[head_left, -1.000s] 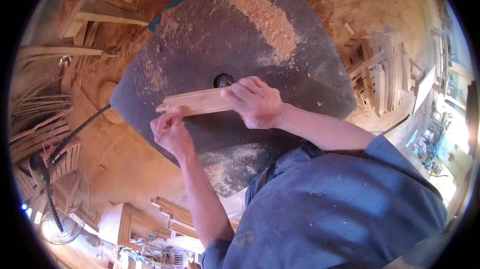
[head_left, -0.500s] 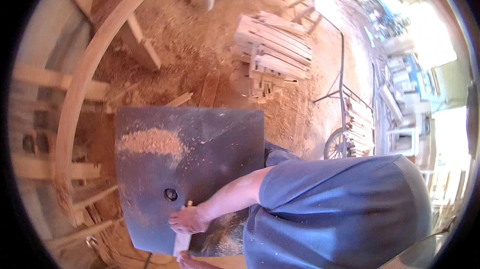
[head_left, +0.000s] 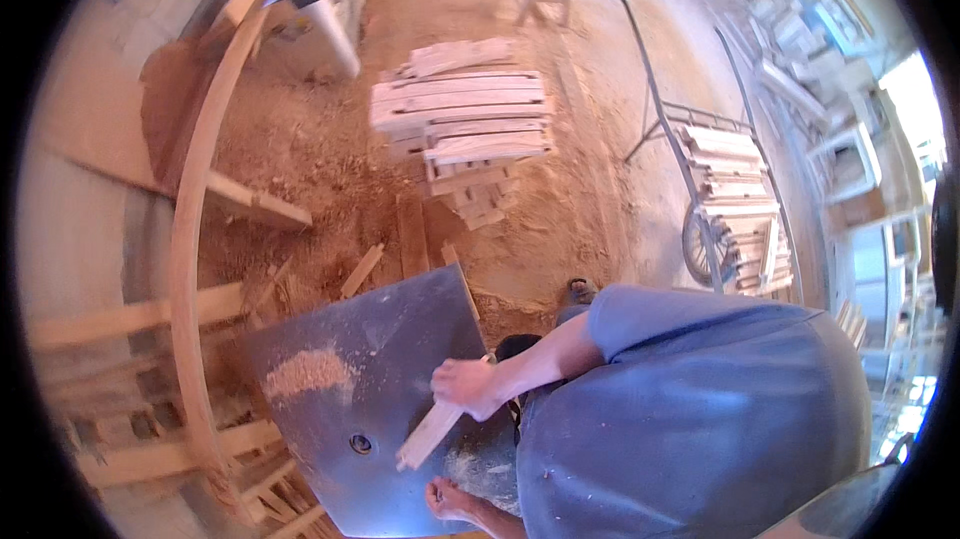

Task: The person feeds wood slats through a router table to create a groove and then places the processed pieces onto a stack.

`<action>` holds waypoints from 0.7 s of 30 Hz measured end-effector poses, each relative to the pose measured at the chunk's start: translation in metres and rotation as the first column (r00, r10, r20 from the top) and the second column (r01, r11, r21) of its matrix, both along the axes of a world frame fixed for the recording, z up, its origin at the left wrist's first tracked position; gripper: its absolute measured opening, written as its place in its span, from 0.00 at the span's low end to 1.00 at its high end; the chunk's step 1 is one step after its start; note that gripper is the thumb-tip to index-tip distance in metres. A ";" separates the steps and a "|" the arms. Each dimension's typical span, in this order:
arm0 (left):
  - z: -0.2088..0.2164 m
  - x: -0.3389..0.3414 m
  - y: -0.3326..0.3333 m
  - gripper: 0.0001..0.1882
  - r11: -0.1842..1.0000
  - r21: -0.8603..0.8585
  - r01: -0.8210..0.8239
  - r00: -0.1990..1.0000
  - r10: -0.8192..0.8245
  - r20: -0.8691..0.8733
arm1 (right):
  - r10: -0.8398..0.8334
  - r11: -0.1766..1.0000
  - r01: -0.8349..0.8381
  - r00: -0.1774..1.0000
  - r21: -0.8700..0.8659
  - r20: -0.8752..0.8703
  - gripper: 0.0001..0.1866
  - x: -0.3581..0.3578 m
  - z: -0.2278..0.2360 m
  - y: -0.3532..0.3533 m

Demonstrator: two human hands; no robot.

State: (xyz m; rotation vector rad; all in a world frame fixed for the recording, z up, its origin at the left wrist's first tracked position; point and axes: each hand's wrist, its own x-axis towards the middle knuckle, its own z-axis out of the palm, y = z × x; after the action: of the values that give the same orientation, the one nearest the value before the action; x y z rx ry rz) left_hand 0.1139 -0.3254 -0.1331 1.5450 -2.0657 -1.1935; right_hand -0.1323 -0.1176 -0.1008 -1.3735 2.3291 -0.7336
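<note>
i see the dark table (head_left: pixel 400 334) at lower centre, its bottom edge at the frame's rim. over it slants the wooden piece (head_left: pixel 428 438), partly hidden by the right hand (head_left: pixel 468 387) — closed around it. nearby, apart, the left hand (head_left: pixel 448 499) curls — finger gap, i can't tell.

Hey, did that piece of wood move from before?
Yes. The piece of wood, held in the right hand, moved away from the table's dark round spot, toward the edge by the shirt.
</note>
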 end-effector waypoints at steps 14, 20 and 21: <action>0.075 -0.157 0.298 0.12 0.567 0.054 0.822 0.567 -0.823 0.019 | -0.605 -0.573 0.716 -0.697 0.398 0.384 0.32 0.065 -0.044 0.517; 0.070 -0.178 0.347 0.14 0.345 0.222 0.912 0.330 -0.939 0.102 | -0.217 -0.957 0.236 -0.968 0.171 0.122 0.36 0.158 -0.100 0.656; 0.060 -0.180 0.344 0.14 0.326 0.215 0.921 0.308 -0.944 0.115 | -0.268 -0.956 0.273 -0.962 0.104 0.058 0.38 0.177 -0.108 0.672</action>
State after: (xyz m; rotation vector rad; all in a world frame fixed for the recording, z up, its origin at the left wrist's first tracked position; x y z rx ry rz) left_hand -0.0661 0.0187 -0.0728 0.2673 -3.2712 -1.4824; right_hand 0.0451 0.5540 -0.2092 2.7243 2.0743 -0.8913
